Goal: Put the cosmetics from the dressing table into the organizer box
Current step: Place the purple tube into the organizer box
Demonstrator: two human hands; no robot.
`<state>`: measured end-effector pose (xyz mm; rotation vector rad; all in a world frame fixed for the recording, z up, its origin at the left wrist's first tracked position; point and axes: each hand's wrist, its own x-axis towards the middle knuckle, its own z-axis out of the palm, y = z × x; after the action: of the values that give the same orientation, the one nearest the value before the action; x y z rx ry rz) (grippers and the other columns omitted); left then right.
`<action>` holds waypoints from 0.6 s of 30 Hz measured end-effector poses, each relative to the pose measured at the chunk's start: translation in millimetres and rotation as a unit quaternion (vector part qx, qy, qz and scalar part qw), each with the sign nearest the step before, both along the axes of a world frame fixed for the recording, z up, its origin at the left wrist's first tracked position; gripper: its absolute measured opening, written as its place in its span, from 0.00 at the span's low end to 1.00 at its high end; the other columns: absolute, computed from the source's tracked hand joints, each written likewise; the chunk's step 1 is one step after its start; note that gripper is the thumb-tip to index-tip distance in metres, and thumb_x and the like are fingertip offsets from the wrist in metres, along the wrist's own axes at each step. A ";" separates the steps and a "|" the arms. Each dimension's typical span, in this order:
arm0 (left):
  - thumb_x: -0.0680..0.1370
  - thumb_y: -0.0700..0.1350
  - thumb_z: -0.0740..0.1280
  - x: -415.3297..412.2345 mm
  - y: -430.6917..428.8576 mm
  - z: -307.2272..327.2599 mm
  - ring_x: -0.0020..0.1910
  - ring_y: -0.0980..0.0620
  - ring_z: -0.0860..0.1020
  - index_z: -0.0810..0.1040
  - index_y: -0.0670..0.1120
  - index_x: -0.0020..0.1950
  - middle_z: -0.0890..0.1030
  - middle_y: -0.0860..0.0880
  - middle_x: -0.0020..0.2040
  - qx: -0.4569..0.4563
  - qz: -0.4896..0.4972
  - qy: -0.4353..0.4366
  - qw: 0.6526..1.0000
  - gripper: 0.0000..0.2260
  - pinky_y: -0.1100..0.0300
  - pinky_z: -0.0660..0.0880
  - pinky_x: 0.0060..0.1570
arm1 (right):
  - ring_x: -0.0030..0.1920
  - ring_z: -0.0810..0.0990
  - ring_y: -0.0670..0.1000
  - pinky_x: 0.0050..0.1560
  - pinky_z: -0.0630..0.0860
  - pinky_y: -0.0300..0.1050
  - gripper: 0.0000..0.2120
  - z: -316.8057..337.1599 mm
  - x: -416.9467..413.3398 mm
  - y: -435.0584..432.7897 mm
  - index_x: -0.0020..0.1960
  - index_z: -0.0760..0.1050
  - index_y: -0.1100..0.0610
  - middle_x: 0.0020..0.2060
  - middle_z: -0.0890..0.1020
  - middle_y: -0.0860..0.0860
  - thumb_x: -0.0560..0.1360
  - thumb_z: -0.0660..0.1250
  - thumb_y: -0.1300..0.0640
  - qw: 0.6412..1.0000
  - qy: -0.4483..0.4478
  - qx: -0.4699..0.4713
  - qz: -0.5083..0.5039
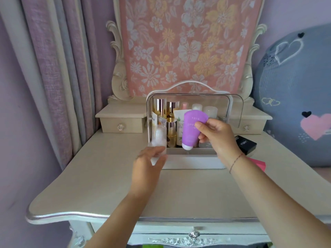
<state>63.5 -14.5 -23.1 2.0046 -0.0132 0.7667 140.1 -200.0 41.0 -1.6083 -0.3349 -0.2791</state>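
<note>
I see my right hand [215,136] pinching a purple tube [192,128] between thumb and fingers, cap down, just over the front of the organizer box [195,161] on the dressing table [100,178]. My left hand [149,162] rests half-open against the box's left front corner, holding nothing. A black compact [246,144] lies right of the box.
</note>
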 end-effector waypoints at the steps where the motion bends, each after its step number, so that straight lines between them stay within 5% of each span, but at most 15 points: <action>1: 0.73 0.40 0.70 1.2 4.3 -4.0 0.51 0.57 0.77 0.82 0.48 0.51 0.81 0.54 0.49 0.017 0.009 0.001 1.000 0.08 0.66 0.71 0.51 | 0.23 0.73 0.45 0.29 0.76 0.38 0.08 -0.5 3.9 4.4 0.41 0.77 0.67 0.25 0.76 0.54 0.74 0.69 0.61 1.000 0.003 -0.009 0.000; 4: 0.73 0.39 0.70 5.7 7.9 -10.1 0.53 0.54 0.75 0.83 0.49 0.49 0.81 0.53 0.49 0.044 0.019 0.009 0.999 0.07 0.69 0.67 0.50 | 0.26 0.76 0.48 0.30 0.78 0.40 0.08 -7.7 12.2 18.1 0.46 0.78 0.70 0.28 0.77 0.57 0.74 0.69 0.63 0.999 0.014 -0.042 0.010; 9: 0.73 0.38 0.70 9.3 8.2 -12.1 0.53 0.54 0.74 0.84 0.48 0.47 0.81 0.51 0.49 0.049 0.020 0.001 0.999 0.07 0.78 0.62 0.50 | 0.29 0.77 0.52 0.36 0.82 0.49 0.03 -29.7 17.5 29.1 0.40 0.78 0.58 0.27 0.77 0.53 0.73 0.70 0.62 0.994 0.041 -0.094 0.040; 12: 0.73 0.38 0.70 9.4 9.2 -12.2 0.51 0.54 0.74 0.84 0.48 0.46 0.80 0.53 0.47 0.054 0.019 -0.007 0.998 0.07 0.78 0.62 0.49 | 0.29 0.78 0.52 0.41 0.81 0.56 0.04 -34.7 19.3 29.8 0.41 0.78 0.61 0.27 0.77 0.53 0.73 0.70 0.61 0.994 0.056 -0.087 0.035; 15: 0.73 0.38 0.70 10.2 9.3 -13.2 0.50 0.54 0.75 0.84 0.49 0.45 0.79 0.54 0.46 0.055 0.020 -0.009 0.998 0.07 0.78 0.63 0.49 | 0.29 0.78 0.51 0.42 0.82 0.55 0.07 -33.3 20.0 30.3 0.44 0.78 0.66 0.28 0.77 0.53 0.74 0.69 0.61 0.993 0.055 -0.096 0.032; 18: 0.72 0.37 0.70 10.2 9.3 -13.4 0.50 0.52 0.75 0.84 0.49 0.45 0.79 0.55 0.45 0.052 0.018 -0.007 0.998 0.07 0.77 0.63 0.49 | 0.30 0.78 0.51 0.40 0.81 0.50 0.05 -31.8 19.4 29.2 0.40 0.77 0.60 0.29 0.77 0.51 0.74 0.69 0.61 0.991 0.055 -0.112 0.038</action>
<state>73.7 -5.2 -36.5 2.1018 -0.0249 0.8189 159.5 -170.7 9.3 -1.8198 -0.3520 -0.0964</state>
